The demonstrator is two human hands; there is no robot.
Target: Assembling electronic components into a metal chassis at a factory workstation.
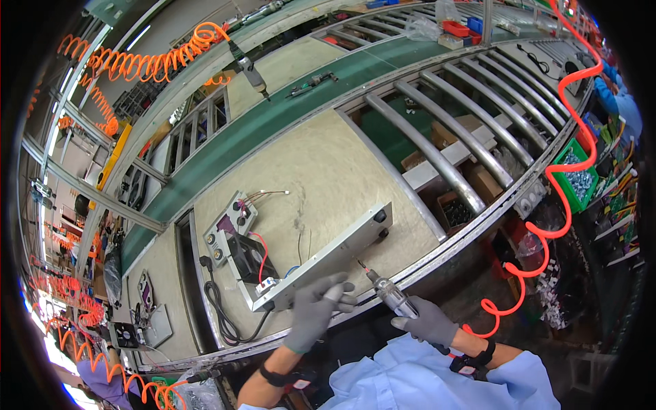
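Note:
A pneumatic screwdriver (393, 297) is gripped in my gloved right hand (429, 322), its bit pointing up and left toward a metal housing. My gloved left hand (318, 311) is beside the housing's near side, left of the bit. Its fingers are curled together; whatever they may pinch is hidden. The long metal panel (331, 258) of the housing stands on edge on the workboard (314, 157). Behind its left end are a black fan (251, 258) and a plate with round fittings (220, 236). A black power cord (217, 311) loops at the left.
Steel rollers (437, 154) continue the line at the right. A red coiled air hose (543, 232) hangs there, near a green bin of small metal parts (576, 179). Another screwdriver (251, 74) hangs over the green belt (273, 113). Co-workers' sleeves (618, 102) show at both edges.

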